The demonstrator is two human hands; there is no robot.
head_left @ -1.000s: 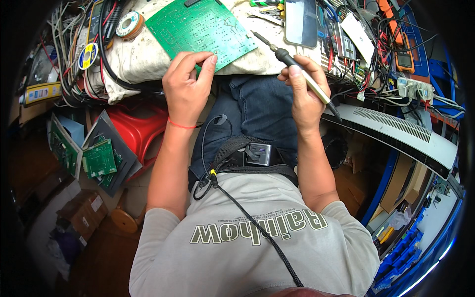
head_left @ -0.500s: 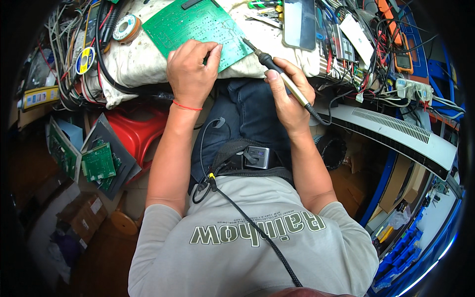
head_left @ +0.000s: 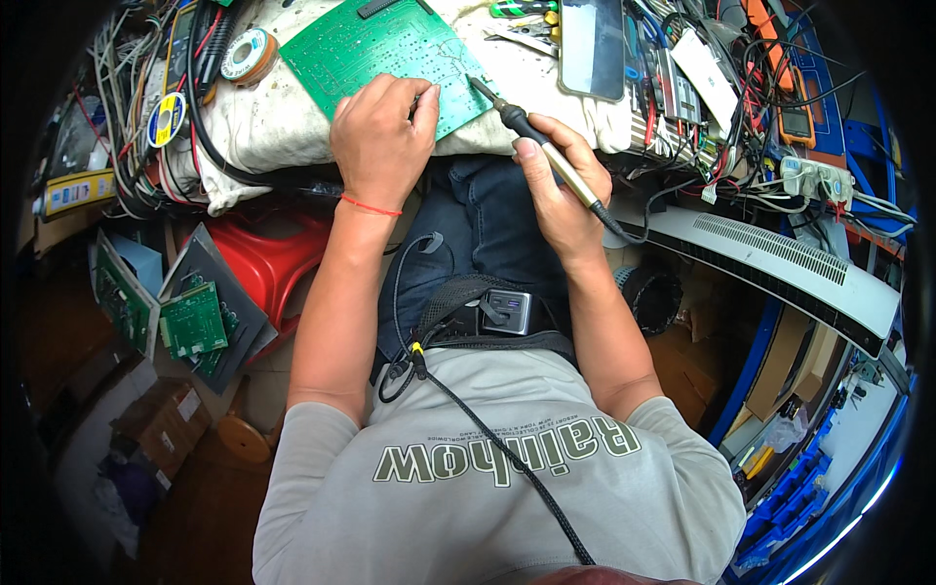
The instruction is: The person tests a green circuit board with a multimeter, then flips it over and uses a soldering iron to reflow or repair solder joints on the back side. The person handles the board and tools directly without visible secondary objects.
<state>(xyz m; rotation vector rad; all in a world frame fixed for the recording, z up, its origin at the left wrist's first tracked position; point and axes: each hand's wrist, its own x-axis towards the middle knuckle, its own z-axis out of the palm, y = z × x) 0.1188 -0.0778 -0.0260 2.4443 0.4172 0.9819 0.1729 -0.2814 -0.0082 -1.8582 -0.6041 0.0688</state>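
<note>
A green circuit board [head_left: 366, 49] lies on a pale cloth [head_left: 268, 127] at the bench's front edge. My left hand [head_left: 382, 127] rests at the board's near edge, its fingers curled and thumb drawn in; whatever they may pinch is hidden. My right hand [head_left: 565, 185] grips a soldering iron [head_left: 558, 164] by its dark and tan handle, the cable trailing from the rear. The iron's tip points up and left, over the board's right part; contact with the surface cannot be made out.
A solder wire spool [head_left: 250, 57] and a smaller yellow-and-blue reel [head_left: 167, 119] sit left among cables. Right of the board are a phone-like dark slab [head_left: 591, 49], pliers [head_left: 523, 10] and tangled wires. A red stool [head_left: 263, 258] stands below the bench.
My right hand has shifted slightly left with the soldering iron, its tip now farther over the board. The left hand has edged a little to the right, still curled.
</note>
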